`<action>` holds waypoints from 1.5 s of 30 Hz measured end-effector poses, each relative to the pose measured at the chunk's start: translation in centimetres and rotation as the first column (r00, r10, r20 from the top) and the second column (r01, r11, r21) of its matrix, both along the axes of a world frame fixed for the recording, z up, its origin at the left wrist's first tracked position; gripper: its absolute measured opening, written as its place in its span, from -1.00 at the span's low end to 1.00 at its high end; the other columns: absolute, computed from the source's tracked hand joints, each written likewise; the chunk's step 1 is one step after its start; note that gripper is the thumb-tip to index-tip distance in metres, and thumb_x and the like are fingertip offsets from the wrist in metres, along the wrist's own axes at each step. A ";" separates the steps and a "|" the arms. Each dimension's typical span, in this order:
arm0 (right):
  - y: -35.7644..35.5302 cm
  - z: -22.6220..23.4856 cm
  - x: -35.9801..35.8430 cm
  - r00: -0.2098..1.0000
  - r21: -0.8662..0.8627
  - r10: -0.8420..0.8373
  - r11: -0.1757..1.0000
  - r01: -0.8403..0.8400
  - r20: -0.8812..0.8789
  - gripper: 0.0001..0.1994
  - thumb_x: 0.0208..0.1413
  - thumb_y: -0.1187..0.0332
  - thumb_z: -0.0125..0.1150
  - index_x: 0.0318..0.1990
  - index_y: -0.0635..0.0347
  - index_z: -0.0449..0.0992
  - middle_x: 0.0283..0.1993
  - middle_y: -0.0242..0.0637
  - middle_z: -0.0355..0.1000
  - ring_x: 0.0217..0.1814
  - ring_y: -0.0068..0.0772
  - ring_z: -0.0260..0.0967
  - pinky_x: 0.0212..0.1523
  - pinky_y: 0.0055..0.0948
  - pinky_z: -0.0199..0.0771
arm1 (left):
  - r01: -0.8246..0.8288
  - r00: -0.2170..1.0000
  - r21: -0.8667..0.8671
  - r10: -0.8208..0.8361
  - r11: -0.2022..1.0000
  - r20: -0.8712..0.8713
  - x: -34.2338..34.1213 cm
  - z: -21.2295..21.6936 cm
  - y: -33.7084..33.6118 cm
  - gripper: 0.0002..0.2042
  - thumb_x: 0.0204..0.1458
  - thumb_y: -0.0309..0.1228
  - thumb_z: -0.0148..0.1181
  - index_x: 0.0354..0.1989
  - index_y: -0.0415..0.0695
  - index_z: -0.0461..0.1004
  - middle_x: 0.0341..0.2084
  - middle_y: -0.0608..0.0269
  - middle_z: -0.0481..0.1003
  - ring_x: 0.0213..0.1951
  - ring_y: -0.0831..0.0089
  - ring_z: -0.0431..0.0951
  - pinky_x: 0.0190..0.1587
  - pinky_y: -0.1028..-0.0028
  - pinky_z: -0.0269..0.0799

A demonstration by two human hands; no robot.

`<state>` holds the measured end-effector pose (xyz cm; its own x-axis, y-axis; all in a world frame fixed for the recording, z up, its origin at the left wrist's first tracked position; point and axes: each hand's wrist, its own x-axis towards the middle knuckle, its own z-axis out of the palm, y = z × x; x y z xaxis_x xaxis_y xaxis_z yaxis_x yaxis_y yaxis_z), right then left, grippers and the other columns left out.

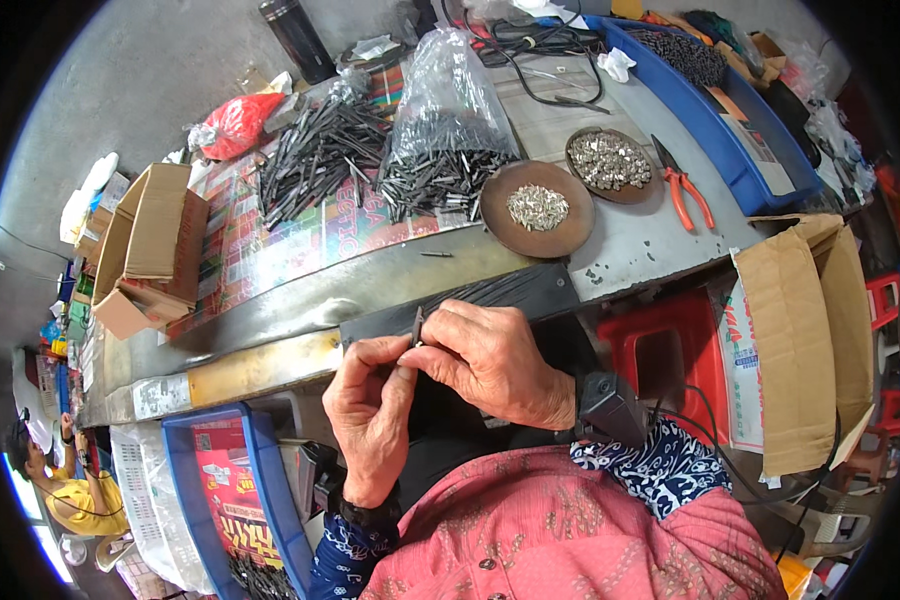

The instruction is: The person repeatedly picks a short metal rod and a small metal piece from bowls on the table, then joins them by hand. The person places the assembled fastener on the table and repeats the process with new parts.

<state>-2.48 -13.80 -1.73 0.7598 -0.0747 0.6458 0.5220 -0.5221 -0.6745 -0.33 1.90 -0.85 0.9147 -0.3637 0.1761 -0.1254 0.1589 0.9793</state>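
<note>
Head view: small dark pc. [417, 326] held over bench's [380, 285] near edge, approx. upright, where L. hand [370, 425] & R. hand [505, 365] meet. Thumb & index of each nearly closed at pc., R. pinching it, L. at its lower end; whether a 2nd part sits btwn. tips: can't tell. Risk (judged): tip-only grip, so a thumb slip could drop pc.; dark strip [535, 292] would camouflage it. Beyond: brown dish [510, 238] w/ silvery bits [538, 208], obstructing direct reach to far dish [643, 193]; red-handled pliers [685, 190] at R.; clear bag [450, 90] & dark heap [315, 150] farther back.
</note>
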 end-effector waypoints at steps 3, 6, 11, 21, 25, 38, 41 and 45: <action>0.6 0.1 0.1 0.997 -0.036 -0.054 0.998 0.056 0.049 -0.78 0.08 0.33 0.26 -0.48 0.17 0.35 -0.53 -0.20 0.31 -0.53 -0.09 0.37 -0.53 -0.23 0.37 | 0.033 0.998 -0.076 -0.037 0.997 -0.048 0.0 0.1 0.3 -0.85 0.13 -0.66 0.12 -0.13 -0.30 0.49 -0.24 0.32 0.51 -0.22 0.67 0.44 -0.11 0.65 0.34; 1.0 0.3 0.3 0.989 -0.083 -0.079 0.993 0.089 0.123 -0.76 0.08 0.36 0.26 -0.51 0.16 0.32 -0.56 -0.22 0.28 -0.57 -0.12 0.35 -0.57 -0.26 0.36 | 0.059 0.993 -0.172 -0.075 0.983 -0.086 -0.2 0.1 0.6 -0.86 0.11 -0.67 0.14 -0.16 -0.30 0.49 -0.22 0.28 0.52 -0.19 0.63 0.46 -0.09 0.62 0.36; 1.5 0.6 0.2 0.986 -0.085 -0.073 0.993 0.086 0.147 -0.78 0.10 0.38 0.23 -0.50 0.16 0.32 -0.57 -0.23 0.28 -0.59 -0.12 0.35 -0.58 -0.25 0.35 | 0.072 0.994 -0.228 -0.089 0.971 -0.066 -0.4 0.3 0.8 -0.86 0.10 -0.68 0.15 -0.17 -0.31 0.48 -0.21 0.23 0.52 -0.17 0.59 0.47 -0.07 0.59 0.38; 1.8 0.6 0.4 0.996 -0.082 -0.056 0.995 0.062 0.073 -0.72 0.12 0.31 0.25 -0.51 0.18 0.29 -0.56 -0.19 0.30 -0.55 -0.08 0.37 -0.59 -0.23 0.35 | -0.063 0.982 -0.014 0.064 0.998 0.180 0.2 0.4 1.0 -0.83 0.05 -0.77 0.12 -0.21 -0.32 0.49 -0.22 0.23 0.51 -0.19 0.58 0.48 -0.08 0.61 0.37; -0.1 0.6 0.9 0.996 -0.152 -0.084 0.985 0.087 0.026 -0.73 0.08 0.26 0.29 -0.48 0.19 0.35 -0.52 -0.20 0.34 -0.50 -0.07 0.40 -0.53 -0.22 0.37 | -0.409 0.793 0.344 0.143 0.845 0.592 3.5 0.8 3.4 -0.85 -0.07 -0.72 0.22 -0.31 -0.27 0.52 -0.39 0.16 0.56 -0.37 0.51 0.52 -0.29 0.55 0.42; -3.8 0.5 3.6 0.971 -0.404 -0.234 0.893 0.200 -0.038 -0.89 -0.03 0.49 0.23 -0.46 0.24 0.39 -0.37 -0.18 0.32 -0.33 -0.11 0.44 -0.37 -0.23 0.47 | -0.788 0.527 0.532 -0.108 0.312 0.843 14.9 -1.2 12.4 -0.88 -0.06 -0.57 0.11 -0.33 -0.12 0.47 -0.40 0.12 0.49 -0.27 0.08 0.46 -0.17 0.21 0.32; -3.5 0.6 4.1 0.974 -0.423 -0.227 0.882 0.207 0.004 -0.89 -0.03 0.50 0.20 -0.48 0.23 0.37 -0.38 -0.18 0.32 -0.31 -0.13 0.44 -0.37 -0.23 0.48 | -0.836 0.502 0.524 -0.160 0.164 0.850 16.3 -1.6 13.3 -0.90 -0.04 -0.54 0.08 -0.35 -0.09 0.47 -0.41 0.15 0.49 -0.26 0.10 0.47 -0.16 0.20 0.32; -4.3 0.8 4.0 0.962 -0.480 -0.268 0.839 0.257 0.047 -0.89 -0.02 0.48 0.21 -0.48 0.23 0.39 -0.38 -0.20 0.33 -0.33 -0.16 0.45 -0.39 -0.27 0.49 | -0.808 0.583 0.588 -0.181 -0.032 0.792 17.9 -1.5 14.1 -0.94 0.04 -0.49 0.05 -0.35 -0.04 0.44 -0.38 0.18 0.50 -0.22 0.11 0.50 -0.20 0.17 0.35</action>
<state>1.50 -18.10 -0.91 0.7693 0.0403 0.6376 0.3083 -0.8975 -0.3152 17.55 16.02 -2.35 0.8129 -0.3274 0.4817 -0.2814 -0.9449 -0.1674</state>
